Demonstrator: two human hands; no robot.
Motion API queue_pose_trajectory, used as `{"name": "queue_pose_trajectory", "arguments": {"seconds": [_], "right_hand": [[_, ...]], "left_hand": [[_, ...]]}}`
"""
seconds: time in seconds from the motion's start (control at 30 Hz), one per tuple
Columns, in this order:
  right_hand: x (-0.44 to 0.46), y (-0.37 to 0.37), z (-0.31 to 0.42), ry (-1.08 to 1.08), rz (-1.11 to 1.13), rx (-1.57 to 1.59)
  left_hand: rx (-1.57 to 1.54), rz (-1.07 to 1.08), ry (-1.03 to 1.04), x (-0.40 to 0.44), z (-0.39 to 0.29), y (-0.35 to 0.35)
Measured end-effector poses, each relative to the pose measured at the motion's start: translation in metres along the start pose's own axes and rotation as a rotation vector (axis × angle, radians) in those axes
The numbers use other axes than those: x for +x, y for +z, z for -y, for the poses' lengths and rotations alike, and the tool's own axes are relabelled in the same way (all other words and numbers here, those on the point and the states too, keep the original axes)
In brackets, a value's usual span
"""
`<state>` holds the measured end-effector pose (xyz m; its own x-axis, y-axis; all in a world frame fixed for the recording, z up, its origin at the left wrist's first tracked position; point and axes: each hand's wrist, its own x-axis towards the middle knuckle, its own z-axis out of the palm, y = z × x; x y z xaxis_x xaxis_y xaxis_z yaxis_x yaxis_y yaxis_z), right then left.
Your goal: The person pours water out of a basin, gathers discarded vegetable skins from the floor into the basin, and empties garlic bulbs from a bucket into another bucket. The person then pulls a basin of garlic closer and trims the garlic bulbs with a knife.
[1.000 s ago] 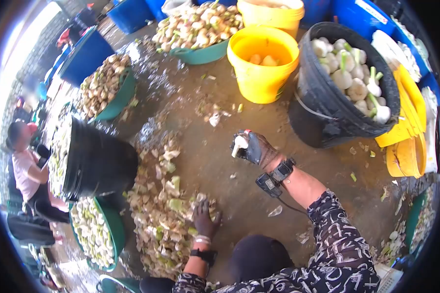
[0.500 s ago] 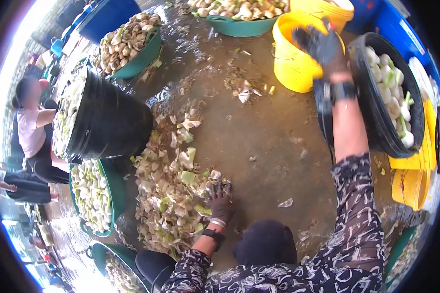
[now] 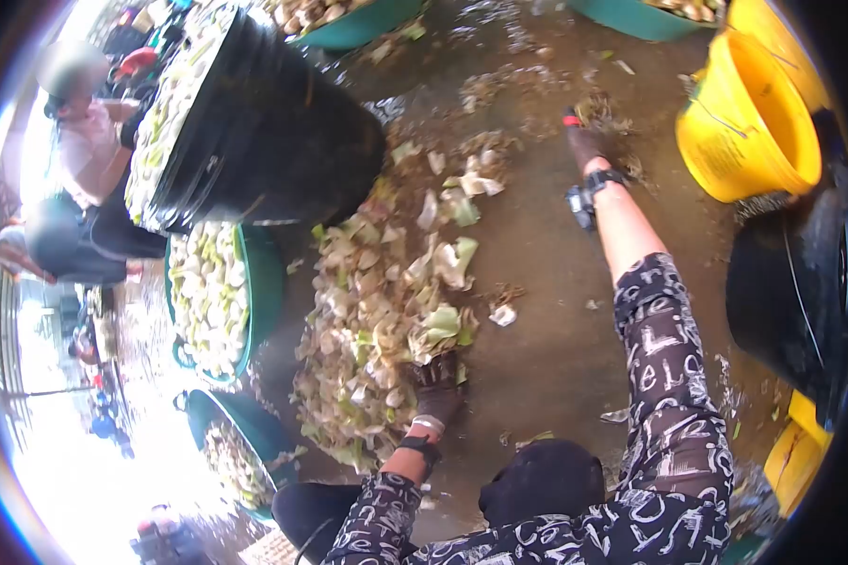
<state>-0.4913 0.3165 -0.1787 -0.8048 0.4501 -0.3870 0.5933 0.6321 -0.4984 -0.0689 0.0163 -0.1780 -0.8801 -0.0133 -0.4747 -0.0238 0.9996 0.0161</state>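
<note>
Peelings [image 3: 353,353] lie in a broad, loose heap at the centre-left of the frame, pale and papery with some green leaf pieces among them, on the wet brown floor [image 3: 546,377]. The person's two hands, both in dark gloves, are well apart. The left hand [image 3: 438,386] is low at the heap's right edge, its fingertips against the leaf pieces; whether they grip any cannot be told. The right hand [image 3: 586,143] reaches into the upper right of the frame, right beside a clump of root scraps [image 3: 605,113]; its fingers are too small and blurred to tell if they are closed on it. One white scrap [image 3: 502,315] lies near the middle, between heap and forearm.

A black bucket [image 3: 273,141] of pale bulbs stands at the upper left, with a green tub [image 3: 266,292] of bulbs below it. At the upper right is a yellow bucket [image 3: 725,141], and a dark bucket [image 3: 768,292] is at the right edge. Another person [image 3: 89,160] in a pale top is at the upper left.
</note>
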Motion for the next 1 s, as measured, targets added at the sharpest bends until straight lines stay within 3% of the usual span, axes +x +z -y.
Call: {"name": "queue_pose_trajectory", "arguments": {"seconds": [0.1, 0.13, 0.17, 0.23, 0.27, 0.37, 0.43, 0.47, 0.53, 0.57, 0.63, 0.7, 0.77, 0.83, 0.9, 0.97, 1.0], "right_hand": [[-0.093, 0.056, 0.078, -0.155, 0.008, -0.242], [-0.140, 0.069, 0.105, -0.210, -0.013, -0.319], [-0.165, 0.101, 0.115, -0.304, 0.115, -0.455], [-0.236, 0.152, 0.109, -0.603, 0.224, -0.497], [-0.288, 0.133, 0.112, -0.569, 0.274, -0.371], [-0.352, 0.166, 0.104, -0.653, 0.695, -0.470], [-0.344, 0.192, 0.091, -0.814, 1.005, -0.266], [-0.355, 0.125, 0.104, -0.768, 0.984, -0.236], [-0.310, 0.163, 0.058, -1.015, 0.505, -0.111], [-0.320, 0.087, 0.070, -0.724, 0.529, 0.033], [-0.290, 0.046, 0.040, -0.615, 0.495, -0.086], [-0.283, -0.014, 0.015, -0.660, 0.408, -0.153], [-0.307, -0.079, 0.008, -0.221, 0.401, -0.057], [-0.261, -0.087, -0.051, -0.215, 0.148, -0.108], [-0.237, -0.102, -0.084, -0.151, 0.050, 0.039], [-0.205, -0.101, -0.099, -0.097, -0.033, 0.183], [-0.187, -0.098, -0.101, -0.051, -0.087, 0.209]], "left_hand": [[0.064, -0.010, 0.020, -0.002, 0.002, 0.002], [0.026, -0.164, 0.076, -0.003, 0.005, 0.013], [0.016, -0.172, 0.062, -0.004, 0.004, 0.015], [0.037, -0.090, 0.051, 0.001, 0.005, 0.011], [0.033, -0.101, 0.059, 0.002, 0.007, 0.010], [-0.013, -0.039, 0.063, -0.002, 0.007, 0.019], [-0.286, 0.113, 0.100, 0.007, 0.016, 0.030], [-0.210, 0.089, 0.077, 0.006, 0.014, 0.028], [-0.124, -0.021, 0.099, 0.006, 0.011, 0.026], [-0.131, -0.048, 0.152, 0.010, 0.012, 0.035], [-0.281, -0.226, 0.097, 0.015, 0.014, 0.045], [-0.256, -0.323, 0.145, 0.011, 0.018, 0.029], [-0.483, -0.035, 0.227, 0.025, 0.025, 0.031], [-0.329, 0.126, 0.165, 0.007, 0.022, -0.031], [-0.161, -0.009, 0.250, 0.015, 0.022, -0.005], [-0.168, 0.112, 0.259, 0.020, 0.026, 0.013], [-0.145, -0.036, 0.288, 0.000, 0.025, -0.027]]}}
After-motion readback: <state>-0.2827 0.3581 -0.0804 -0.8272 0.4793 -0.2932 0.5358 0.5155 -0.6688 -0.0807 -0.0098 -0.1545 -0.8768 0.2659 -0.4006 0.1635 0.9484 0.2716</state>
